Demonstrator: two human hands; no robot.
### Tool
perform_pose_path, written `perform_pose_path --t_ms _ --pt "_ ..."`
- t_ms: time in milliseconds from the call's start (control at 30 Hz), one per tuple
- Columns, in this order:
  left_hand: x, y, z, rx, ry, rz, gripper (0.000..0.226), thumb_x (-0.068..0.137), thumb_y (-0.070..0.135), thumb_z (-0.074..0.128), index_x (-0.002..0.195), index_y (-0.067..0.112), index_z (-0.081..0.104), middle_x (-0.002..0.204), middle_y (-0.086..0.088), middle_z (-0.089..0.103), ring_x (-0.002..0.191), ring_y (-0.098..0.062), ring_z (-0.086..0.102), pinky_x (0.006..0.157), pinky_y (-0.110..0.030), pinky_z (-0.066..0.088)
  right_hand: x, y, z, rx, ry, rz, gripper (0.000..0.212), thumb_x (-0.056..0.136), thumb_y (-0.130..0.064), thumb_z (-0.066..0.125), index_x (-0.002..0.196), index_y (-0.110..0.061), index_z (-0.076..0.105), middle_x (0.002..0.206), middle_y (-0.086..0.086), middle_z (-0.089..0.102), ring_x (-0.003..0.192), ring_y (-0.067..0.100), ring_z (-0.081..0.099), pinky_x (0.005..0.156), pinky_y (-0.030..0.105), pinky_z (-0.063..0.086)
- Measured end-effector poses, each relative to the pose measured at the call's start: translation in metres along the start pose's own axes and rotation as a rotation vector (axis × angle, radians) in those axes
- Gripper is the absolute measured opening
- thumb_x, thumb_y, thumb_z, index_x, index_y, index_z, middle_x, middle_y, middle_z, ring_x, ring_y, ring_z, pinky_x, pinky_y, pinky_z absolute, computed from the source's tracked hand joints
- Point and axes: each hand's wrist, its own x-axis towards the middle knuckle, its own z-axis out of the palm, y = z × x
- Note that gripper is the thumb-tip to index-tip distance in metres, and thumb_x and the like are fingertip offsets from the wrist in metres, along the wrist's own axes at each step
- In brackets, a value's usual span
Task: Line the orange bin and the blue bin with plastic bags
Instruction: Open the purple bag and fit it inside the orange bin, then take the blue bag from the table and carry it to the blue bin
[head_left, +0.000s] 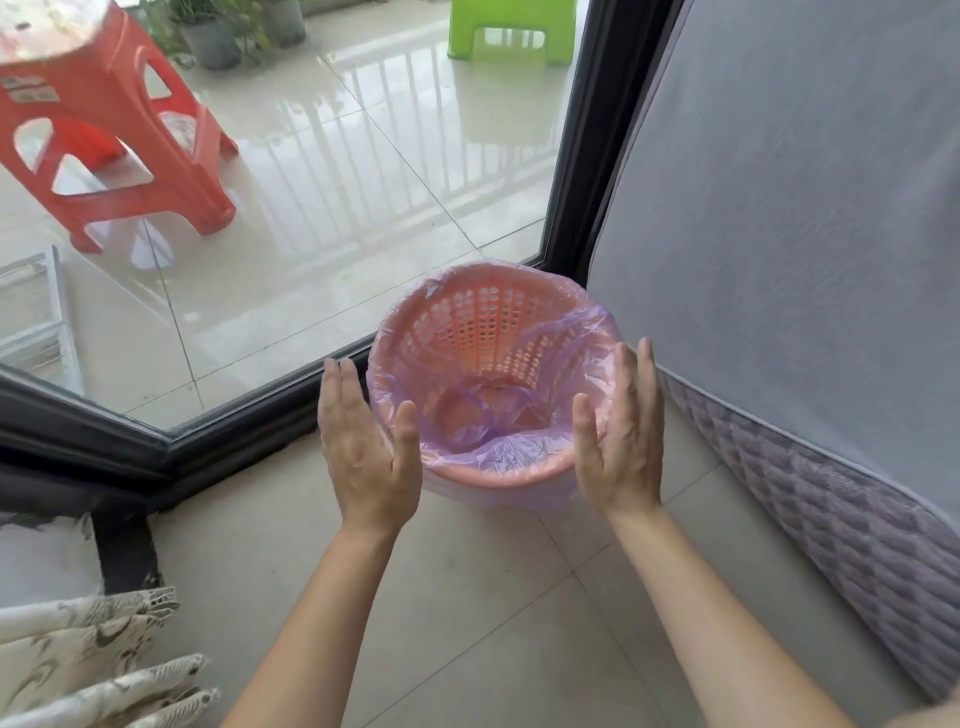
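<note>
Fingers (340, 387) straight and close together on both hands, curled round nothing, palms turned toward each other. Left hand (363, 457) just left of the orange bin (483, 327), right hand (623, 447) just right of it, both thumbs crossing in front of the near rim. Hard to tell whether either palm touches the bin or only hovers beside it. Bin upright on the tiled floor (493, 597). Inside the bin a thin purple plastic bag (470, 431), mouth folded out over the rim all round, film loose and bunched at the bottom, holed wall showing through on the far side. Lower outside of the bin mostly hidden behind the hands and the hanging skirt of the bag. Directly behind the bin a black window frame (574, 156) and glass (322, 234). Beyond the bin to the left, through the glass, a red stool (119, 156), seat cut off by the picture's top edge, with a small label (26, 91) on one leg, too blurred to read. Farther behind the bin a green stool (511, 31), only its lower part in view, and plant pots (218, 41) cut off at the top. Right of the bin a grey sheet (779, 208) over a quilted mattress side (831, 519), both running out of view. Near-left of the bin, at the bottom corner, patterned lace cloth (93, 665), only partly in view.
</note>
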Motion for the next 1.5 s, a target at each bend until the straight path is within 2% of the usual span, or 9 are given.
perform_pose_path --t_ms 100,267,600,767,900,1033,1200,1367,1500 --pt "-0.004 -0.006 0.009 0.176 -0.099 0.161 0.076 0.095 0.055 0.032 0.152 0.005 0.025 0.16 -0.014 0.019 0.15 -0.025 0.013 0.121 -0.037 0.013 -0.002 0.003 0.008 -0.119 -0.099 -0.144 0.066 0.097 -0.051 0.031 0.149 -0.01 0.039 0.159 0.021 0.021 0.149 0.031 0.017 0.119 0.044 0.018" --pt "-0.002 -0.016 0.017 0.187 -0.129 0.243 0.06 0.095 0.038 0.041 0.144 0.003 0.042 0.156 -0.021 0.025 0.147 -0.036 0.02 0.12 -0.044 0.018 -0.004 0.012 0.014 -0.182 -0.15 -0.189 0.066 0.096 -0.056 0.028 0.14 -0.015 0.054 0.154 0.018 0.034 0.147 0.033 0.021 0.115 0.053 0.023" --pt "-0.016 0.017 -0.018 0.251 -0.14 0.154 0.057 0.098 0.035 0.046 0.145 0.003 0.04 0.156 -0.021 0.027 0.146 -0.032 0.023 0.119 -0.036 0.018 -0.014 -0.011 -0.017 -0.226 -0.183 -0.126 0.061 0.096 -0.046 0.044 0.144 -0.01 0.046 0.158 0.019 0.026 0.149 0.031 0.017 0.117 0.05 0.022" --pt "-0.046 0.046 -0.05 0.223 -0.176 0.09 0.042 0.097 0.026 0.051 0.132 0.003 0.055 0.135 -0.015 0.055 0.129 -0.031 0.049 0.108 -0.042 0.038 -0.036 -0.037 -0.046 -0.219 -0.216 -0.084 0.053 0.093 -0.03 0.059 0.139 -0.006 0.051 0.151 0.019 0.038 0.144 0.032 0.03 0.117 0.044 0.027" --pt "-0.06 0.091 -0.1 0.198 -0.287 -0.05 0.031 0.09 0.022 0.055 0.117 0.008 0.064 0.113 -0.006 0.068 0.108 -0.025 0.06 0.095 -0.035 0.044 -0.045 -0.084 -0.1 -0.153 -0.326 0.03 0.049 0.093 -0.027 0.058 0.137 -0.006 0.053 0.141 0.013 0.052 0.132 0.028 0.046 0.111 0.038 0.036" --pt "-0.052 0.164 -0.179 0.137 -0.363 -0.185 0.034 0.088 0.025 0.056 0.117 0.009 0.063 0.115 -0.003 0.067 0.11 -0.021 0.06 0.095 -0.023 0.038 -0.033 -0.151 -0.181 -0.136 -0.43 0.14 0.049 0.092 -0.032 0.055 0.137 -0.011 0.054 0.139 0.009 0.053 0.131 0.024 0.046 0.11 0.038 0.037" --pt "-0.016 0.272 -0.293 0.168 -0.43 -0.147 0.034 0.087 0.023 0.056 0.116 0.009 0.064 0.111 -0.004 0.068 0.107 -0.024 0.061 0.093 -0.024 0.037 0.013 -0.239 -0.302 -0.127 -0.55 0.213 0.053 0.094 -0.043 0.045 0.139 -0.016 0.052 0.143 0.005 0.05 0.133 0.021 0.044 0.11 0.038 0.037" --pt "0.048 0.416 -0.409 0.18 -0.449 -0.067 0.039 0.087 0.029 0.055 0.122 0.012 0.061 0.116 -0.004 0.066 0.111 -0.024 0.06 0.093 -0.036 0.046 0.099 -0.34 -0.449 -0.084 -0.583 0.204 0.057 0.092 -0.041 0.055 0.143 -0.018 0.043 0.141 0.002 0.048 0.13 0.02 0.045 0.105 0.034 0.039" --pt "0.088 0.524 -0.476 0.104 -0.429 -0.029 0.046 0.09 0.028 0.065 0.133 0.017 0.052 0.125 0.0 0.06 0.113 -0.016 0.058 0.096 -0.037 0.047 0.174 -0.41 -0.556 -0.009 -0.504 0.147 0.061 0.092 -0.042 0.057 0.147 -0.023 0.036 0.142 0.001 0.044 0.128 0.02 0.046 0.101 0.035 0.041"
